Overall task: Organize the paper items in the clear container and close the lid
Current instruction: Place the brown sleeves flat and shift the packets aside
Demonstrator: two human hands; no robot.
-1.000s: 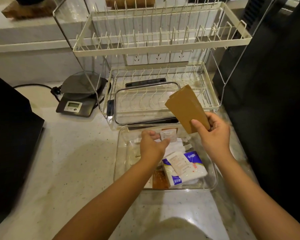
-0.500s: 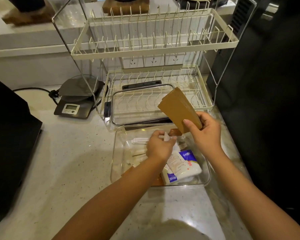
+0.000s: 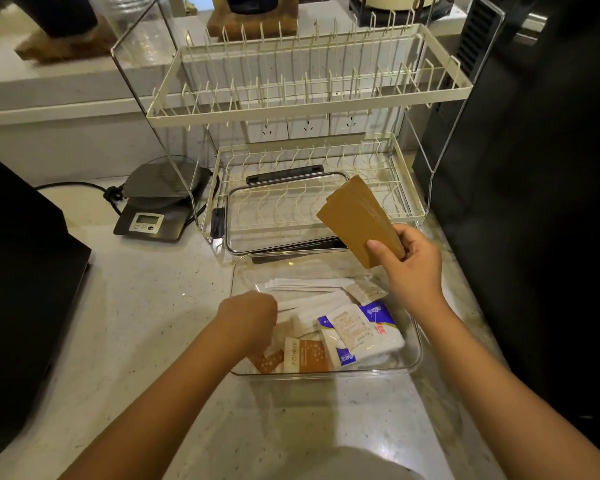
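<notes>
The clear container (image 3: 417, 362) stands open on the counter in front of me. Inside lie white paper sleeves (image 3: 312, 289), a blue-and-white tissue pack (image 3: 368, 336) and brown printed packets (image 3: 303, 355). My right hand (image 3: 413, 268) holds a stack of brown paper envelopes (image 3: 355, 218) tilted above the container's far right corner. My left hand (image 3: 248, 318) reaches into the container's left side, fingers curled down among the papers; what they grip is hidden. The clear lid (image 3: 281, 216) with black clips leans on the lower rack just behind the container.
A cream two-tier dish rack (image 3: 309, 98) rises behind the container. A digital kitchen scale (image 3: 153, 216) with a black cord sits at the back left. Dark appliances flank the counter: one on the left (image 3: 21, 289), one on the right (image 3: 534, 202).
My left hand has moved from the container's middle back toward its near left side. The right hand keeps the brown envelopes raised, nearly unchanged.
</notes>
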